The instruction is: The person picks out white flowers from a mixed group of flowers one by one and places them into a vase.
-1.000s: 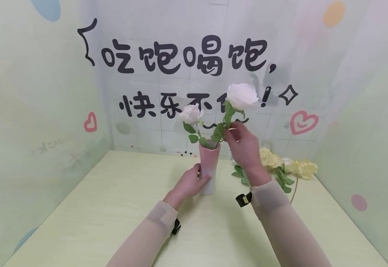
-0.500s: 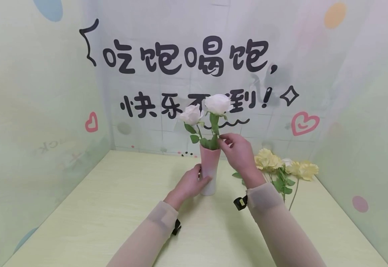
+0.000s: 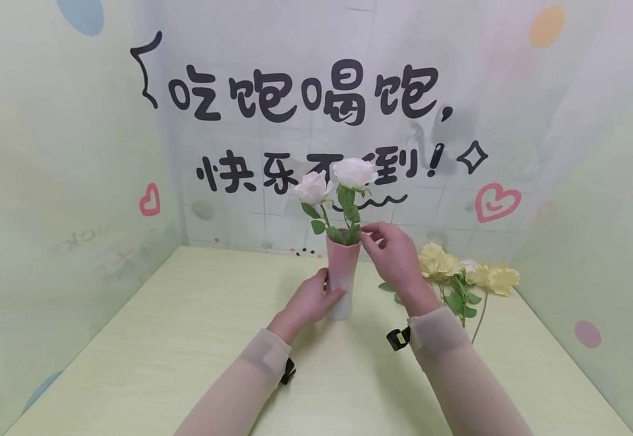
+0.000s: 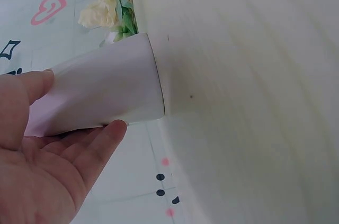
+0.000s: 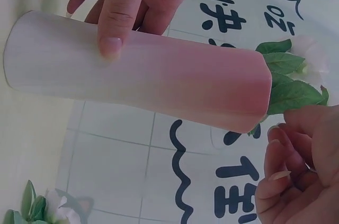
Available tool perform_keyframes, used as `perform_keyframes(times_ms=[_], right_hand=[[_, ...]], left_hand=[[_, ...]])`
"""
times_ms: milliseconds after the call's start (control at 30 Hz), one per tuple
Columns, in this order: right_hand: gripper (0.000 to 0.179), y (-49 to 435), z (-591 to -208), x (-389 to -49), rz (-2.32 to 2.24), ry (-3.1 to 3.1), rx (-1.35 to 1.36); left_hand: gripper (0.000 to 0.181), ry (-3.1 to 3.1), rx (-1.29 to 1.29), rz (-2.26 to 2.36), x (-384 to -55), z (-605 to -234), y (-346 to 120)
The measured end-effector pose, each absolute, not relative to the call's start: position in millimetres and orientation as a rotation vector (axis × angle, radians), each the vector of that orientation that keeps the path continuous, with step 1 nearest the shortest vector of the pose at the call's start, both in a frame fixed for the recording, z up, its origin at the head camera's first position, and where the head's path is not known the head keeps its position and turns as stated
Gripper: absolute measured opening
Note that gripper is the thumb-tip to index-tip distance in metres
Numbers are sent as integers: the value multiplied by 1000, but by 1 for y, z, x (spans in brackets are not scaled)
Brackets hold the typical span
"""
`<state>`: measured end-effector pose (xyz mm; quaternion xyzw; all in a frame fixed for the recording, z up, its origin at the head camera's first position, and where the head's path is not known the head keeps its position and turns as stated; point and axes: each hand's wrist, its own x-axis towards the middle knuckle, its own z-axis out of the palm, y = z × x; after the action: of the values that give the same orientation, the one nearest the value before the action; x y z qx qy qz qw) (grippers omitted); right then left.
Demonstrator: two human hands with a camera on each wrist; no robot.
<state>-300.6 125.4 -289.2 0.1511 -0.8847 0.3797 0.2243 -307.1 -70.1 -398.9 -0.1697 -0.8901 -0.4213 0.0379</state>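
Observation:
A pink-to-white vase [image 3: 343, 266] stands upright on the table. My left hand [image 3: 309, 298] grips its lower half from the left; the left wrist view shows fingers and thumb around the vase's pale wall [image 4: 106, 86]. Two white roses rise from the mouth: a left rose [image 3: 312, 188] and a slightly higher right rose [image 3: 355, 173], both with green leaves. Beside the rim, my right hand [image 3: 395, 254] is at the right rose's lower leaves. In the right wrist view its loosely curled fingers [image 5: 288, 150] lie against a leaf's edge [image 5: 294, 94], with no stem visible between them.
On the table's right, behind my right forearm, lie several yellow flowers [image 3: 493, 277] with a white bloom [image 3: 467, 264] and green leaves [image 3: 460, 297] among them. A printed back wall [image 3: 229, 218] rises behind the vase, and side walls border the table [image 3: 196, 315].
The right rose has moved left and down into the vase, now beside the left rose. My right hand went down with it, then shifted slightly right. My left hand stays on the vase.

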Motion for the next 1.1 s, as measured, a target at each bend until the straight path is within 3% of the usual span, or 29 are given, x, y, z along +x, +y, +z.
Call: perform_keyframes(times_ms=[1100], right_hand=[[27,176,-353,-295,1151,-2493,345]], left_hand=[[66,-2718,-523,-1277,-308,-401,-69]])
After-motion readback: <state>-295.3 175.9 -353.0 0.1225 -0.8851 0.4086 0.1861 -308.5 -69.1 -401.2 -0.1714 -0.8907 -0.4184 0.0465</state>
